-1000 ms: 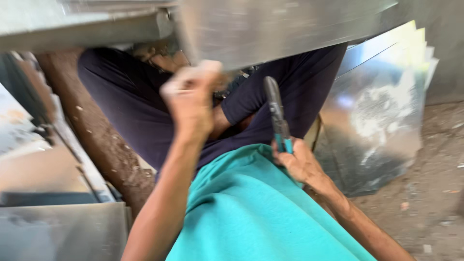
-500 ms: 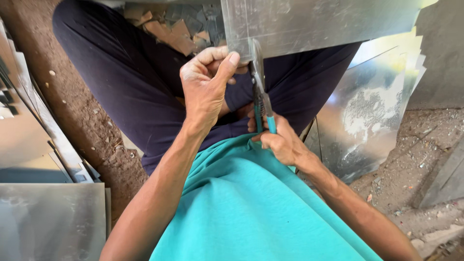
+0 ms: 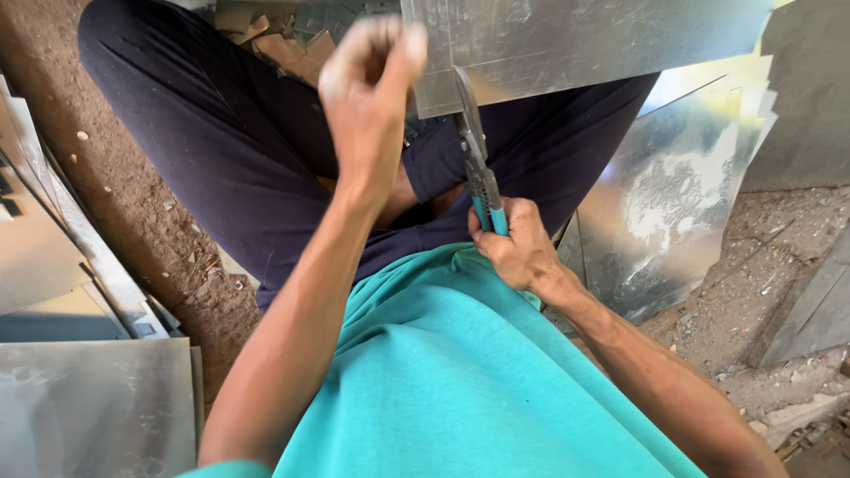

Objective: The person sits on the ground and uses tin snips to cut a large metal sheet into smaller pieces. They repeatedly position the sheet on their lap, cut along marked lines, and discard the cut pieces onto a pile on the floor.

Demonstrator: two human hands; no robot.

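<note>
Metal sheet hangs across the top of the view, above the seated person's crossed legs in dark trousers. Its lower edge sits between the blades of a pair of snips with teal handles. The right hand is closed around those handles, just above the teal shirt, with the blades pointing up into the sheet. The left hand is curled shut at the sheet's left corner and looks blurred; it seems to pinch the edge there, though I cannot tell for sure. More shiny sheets lean just beside the right knee, and flat ones lie on the dirt floor to the left. Small offcuts lie beyond the knees.
</note>
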